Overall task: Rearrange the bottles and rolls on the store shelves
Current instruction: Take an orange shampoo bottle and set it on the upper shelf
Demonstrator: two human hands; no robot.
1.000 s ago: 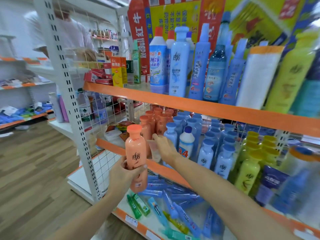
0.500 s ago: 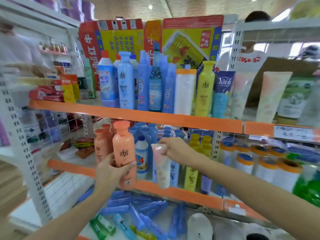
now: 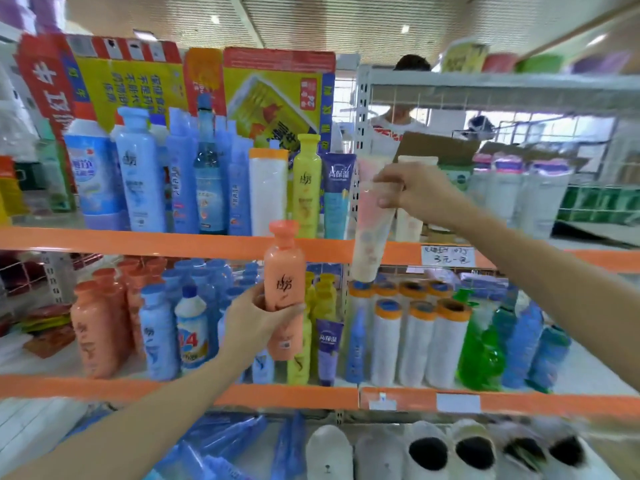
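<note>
My left hand [image 3: 252, 318] grips an orange bottle [image 3: 284, 278] upright in front of the middle shelf, its cap level with the upper shelf's orange edge [image 3: 138, 241]. My right hand [image 3: 414, 192] holds a pale pink tube [image 3: 372, 230] by its crimped top end, cap hanging down, in front of the upper shelf near two similar tubes [image 3: 410, 220]. White rolls with orange rims [image 3: 415, 337] stand on the middle shelf below the tube. More orange bottles [image 3: 97, 327] stand at the middle shelf's left.
Blue, white and yellow bottles [image 3: 138, 168] crowd the upper shelf. Blue and yellow bottles and green bottles [image 3: 481, 351] fill the middle shelf. White slippers [image 3: 429, 452] and blue packets lie on the bottom shelf. A person [image 3: 398, 126] stands behind the rack.
My right hand lifted the pink tube from the middle shelf up and right to upper-shelf height. My left hand carried the orange bottle right and up. My view turned right along the shelves.
</note>
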